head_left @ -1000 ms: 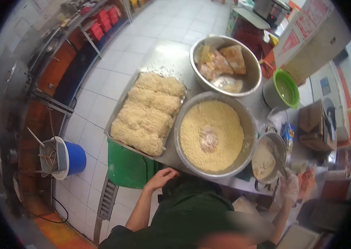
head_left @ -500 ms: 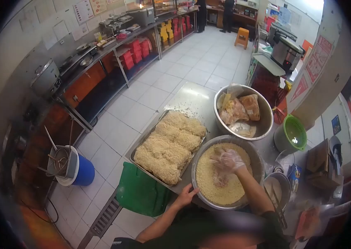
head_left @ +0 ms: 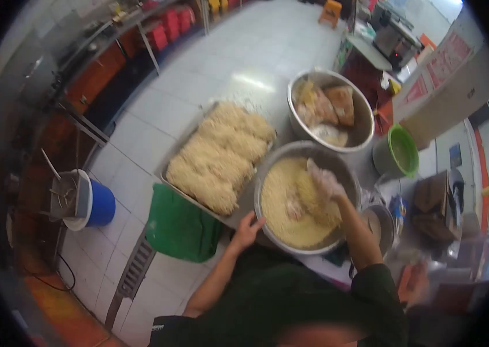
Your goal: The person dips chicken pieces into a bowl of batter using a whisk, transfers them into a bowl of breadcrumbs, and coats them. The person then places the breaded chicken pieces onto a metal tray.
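Observation:
A wide metal bowl (head_left: 260,206) holds pale yellow crumbs (head_left: 277,188). My left hand (head_left: 248,229) is closed on its near left rim, thumb and fingers at the edge. Inside the bowl, at the right, is my right hand (head_left: 326,182) in a clear plastic glove. Its fingers stretch out beside a heap of crumbs, somewhat blurred. A pinkish piece of what looks like raw meat (head_left: 296,209) lies partly covered by crumbs, left of the right hand. To the left, a metal tray (head_left: 194,199) is filled with crumb-coated pieces (head_left: 221,156).
Behind the bowl stands another metal bowl (head_left: 361,139) with bagged meat (head_left: 325,107). A green basket (head_left: 403,151) and a smaller metal container (head_left: 384,222) sit at the right. A green bin lid (head_left: 181,225) is below the tray; a blue bucket (head_left: 102,203) stands left.
My right hand has moved from the bowl's middle toward its right side, and crumbs are heaped beside it. My left hand stays on the rim. The camera view has tilted downward.

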Tool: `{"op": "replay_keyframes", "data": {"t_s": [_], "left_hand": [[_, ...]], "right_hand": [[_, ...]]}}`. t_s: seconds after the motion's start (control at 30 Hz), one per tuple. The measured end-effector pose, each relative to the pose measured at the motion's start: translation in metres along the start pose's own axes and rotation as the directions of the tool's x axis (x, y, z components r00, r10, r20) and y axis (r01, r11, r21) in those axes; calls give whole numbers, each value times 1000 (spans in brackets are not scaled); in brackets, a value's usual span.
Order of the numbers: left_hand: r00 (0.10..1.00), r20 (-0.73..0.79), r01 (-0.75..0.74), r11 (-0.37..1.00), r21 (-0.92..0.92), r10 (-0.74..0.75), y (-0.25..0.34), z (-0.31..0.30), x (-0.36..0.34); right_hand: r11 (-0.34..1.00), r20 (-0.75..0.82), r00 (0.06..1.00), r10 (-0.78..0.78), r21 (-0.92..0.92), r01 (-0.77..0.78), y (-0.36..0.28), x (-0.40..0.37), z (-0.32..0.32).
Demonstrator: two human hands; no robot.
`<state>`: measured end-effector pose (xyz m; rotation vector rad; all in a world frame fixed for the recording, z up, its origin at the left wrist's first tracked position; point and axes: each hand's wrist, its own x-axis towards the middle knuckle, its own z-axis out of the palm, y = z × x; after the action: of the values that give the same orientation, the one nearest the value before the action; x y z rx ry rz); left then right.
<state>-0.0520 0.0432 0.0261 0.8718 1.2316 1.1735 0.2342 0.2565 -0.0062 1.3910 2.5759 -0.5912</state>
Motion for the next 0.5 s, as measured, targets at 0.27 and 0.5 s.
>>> {"op": "replay_keyframes", "data": {"t_s": [0.27,0.5], "left_hand": [[993,20,118,985,-129,-116,4,0,1],[983,42,181,976,-122,-178,10,0,0]], "right_hand": [[914,-62,925,374,-145,-379,-53,-36,-15],[858,236,870,432,191,-477,-122,-16,-49]]}}
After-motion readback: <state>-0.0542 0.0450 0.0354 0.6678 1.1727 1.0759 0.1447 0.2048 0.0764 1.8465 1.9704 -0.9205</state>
